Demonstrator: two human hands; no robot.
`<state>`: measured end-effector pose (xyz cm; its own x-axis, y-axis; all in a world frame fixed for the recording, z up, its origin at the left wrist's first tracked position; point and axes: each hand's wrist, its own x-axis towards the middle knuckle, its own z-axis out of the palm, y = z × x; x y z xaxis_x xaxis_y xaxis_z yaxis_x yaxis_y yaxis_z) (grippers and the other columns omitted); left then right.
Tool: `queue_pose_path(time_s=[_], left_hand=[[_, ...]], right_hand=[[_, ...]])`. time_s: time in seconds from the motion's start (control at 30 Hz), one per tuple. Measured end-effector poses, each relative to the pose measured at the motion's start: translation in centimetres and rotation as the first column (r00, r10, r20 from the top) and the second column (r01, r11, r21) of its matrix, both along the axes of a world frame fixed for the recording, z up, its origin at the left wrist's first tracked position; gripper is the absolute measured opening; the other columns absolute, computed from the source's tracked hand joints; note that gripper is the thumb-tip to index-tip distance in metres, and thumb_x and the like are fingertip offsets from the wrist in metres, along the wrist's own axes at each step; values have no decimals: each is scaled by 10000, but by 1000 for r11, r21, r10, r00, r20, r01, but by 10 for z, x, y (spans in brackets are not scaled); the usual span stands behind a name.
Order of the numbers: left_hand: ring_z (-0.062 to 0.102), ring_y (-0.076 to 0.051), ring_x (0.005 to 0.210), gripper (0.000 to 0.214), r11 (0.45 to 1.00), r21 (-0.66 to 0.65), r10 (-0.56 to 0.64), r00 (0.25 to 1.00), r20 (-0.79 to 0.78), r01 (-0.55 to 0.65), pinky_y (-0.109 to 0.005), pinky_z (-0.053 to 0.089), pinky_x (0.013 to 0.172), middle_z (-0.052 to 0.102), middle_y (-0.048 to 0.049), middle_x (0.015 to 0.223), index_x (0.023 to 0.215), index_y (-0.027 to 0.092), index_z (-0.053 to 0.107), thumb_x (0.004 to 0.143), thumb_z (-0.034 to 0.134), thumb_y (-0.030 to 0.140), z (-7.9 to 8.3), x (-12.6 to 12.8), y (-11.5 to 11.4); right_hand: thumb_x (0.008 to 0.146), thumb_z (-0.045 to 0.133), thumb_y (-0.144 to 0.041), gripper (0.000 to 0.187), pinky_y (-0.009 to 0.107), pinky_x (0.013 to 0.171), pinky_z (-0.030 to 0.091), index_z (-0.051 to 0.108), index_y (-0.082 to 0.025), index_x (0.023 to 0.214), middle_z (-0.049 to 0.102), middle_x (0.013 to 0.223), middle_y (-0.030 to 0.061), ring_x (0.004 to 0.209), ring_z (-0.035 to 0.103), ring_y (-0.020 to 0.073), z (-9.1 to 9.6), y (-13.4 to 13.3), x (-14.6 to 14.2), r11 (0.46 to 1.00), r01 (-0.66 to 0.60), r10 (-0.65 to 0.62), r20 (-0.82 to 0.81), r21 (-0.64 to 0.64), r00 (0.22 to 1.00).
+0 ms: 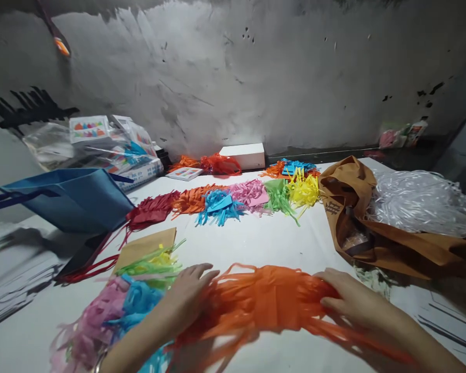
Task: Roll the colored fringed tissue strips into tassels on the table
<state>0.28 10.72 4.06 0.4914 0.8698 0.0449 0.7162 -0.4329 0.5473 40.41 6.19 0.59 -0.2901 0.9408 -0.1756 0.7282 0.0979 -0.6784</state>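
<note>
Head view, the only one I have: both hands low in frame, over a white surface [256,243] set against a grey wall. The orange fringed paper [267,300] lies flat on the surface between the hands, near the front edge, with its cut strips trailing toward the camera. The left hand [186,298] is palm down on its left end, fingers [202,272] stretched out flat and gripping nothing. The right hand [349,300] lies over the right end with its fingers [330,277] on the paper. This part is blurred, and I cannot tell whether they pinch the sheet or only press it. Just left of the left hand is a mixed heap of pink, blue and green fringe [132,305], partly on a brown card [145,247]. Further back a row of fringe bundles [233,199] runs across the surface: red, orange, blue, pink, green, yellow. A blue bag [73,199] stands at the left. A brown cloth bag [357,207] is at the right, touching a heap of clear shredded strips [419,202]. A white box [243,155] sits by the wall.
</note>
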Motion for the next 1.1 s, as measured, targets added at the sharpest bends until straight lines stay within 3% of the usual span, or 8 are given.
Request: queue_pose_path(time_s=[0.07,0.13,0.23,0.57,0.73,0.8,0.97,1.1], left_hand=[[643,-298,1143,404,995,99,13,999,48,-18,-409,521,991,693,-117,1227,1216,251,676,861,545,108,-19,15,-13],[646,-277,1137,355,984,144,-122,988,91,109,-370,549,956,665,-119,1265,1224,273,642,899,566,151,-33,37,-31],[634,-294,1121,409,938,180,-306,952,21,298,-404,557,938,667,-129,1271,1243,248,609,867,574,91,-49,71,-48],[580,-228,823,203,861,270,-419,902,-104,431,-351,500,739,699,-88,976,1094,193,649,963,530,94,-70,68,-17],[567,-186,811,261,936,89,-348,934,81,340,-295,490,721,658,-54,959,982,197,627,887,481,3,-66,69,-11],[580,-188,859,244,940,2,-337,933,125,340,-293,490,744,653,-57,1012,1009,202,631,861,538,32,-59,70,-8],[576,-222,860,241,899,56,-435,900,-6,435,-348,442,753,682,-70,995,1060,203,664,879,571,74,-49,71,-4],[563,-199,762,249,919,122,-381,924,29,375,-337,403,710,686,-43,858,923,196,669,858,524,4,-59,71,-3]], right_hand=[[800,548,-153,450,608,1001,444,672,-208,1229,659,1259,159,1186,600,389,-12,-14,-6,927,32,-118,210,373,971],[863,539,-154,438,581,1024,470,642,-213,1284,651,1313,154,1202,615,359,-23,-29,-19,755,-88,-174,328,649,928],[922,546,-187,407,383,981,565,607,-173,1324,688,1299,100,1164,670,260,-37,-43,-51,614,-292,-4,373,733,928],[955,427,-50,354,410,874,616,670,-83,1210,748,1171,117,1072,721,283,-60,-29,-84,528,-339,58,365,779,929],[899,355,10,393,421,818,594,689,-52,1097,767,1010,139,897,737,284,-44,-20,-87,481,-367,103,364,796,926],[916,366,-4,350,387,752,586,687,-85,1030,756,904,115,800,718,251,-38,-17,-86,528,-330,134,307,783,942],[1004,430,-153,220,308,665,547,643,-197,1036,694,828,41,738,664,192,-41,-17,-80,804,-143,109,94,576,990],[1009,472,-197,165,292,672,539,633,-237,1009,659,813,9,748,657,176,-50,-17,-81,885,-51,49,16,463,999]])
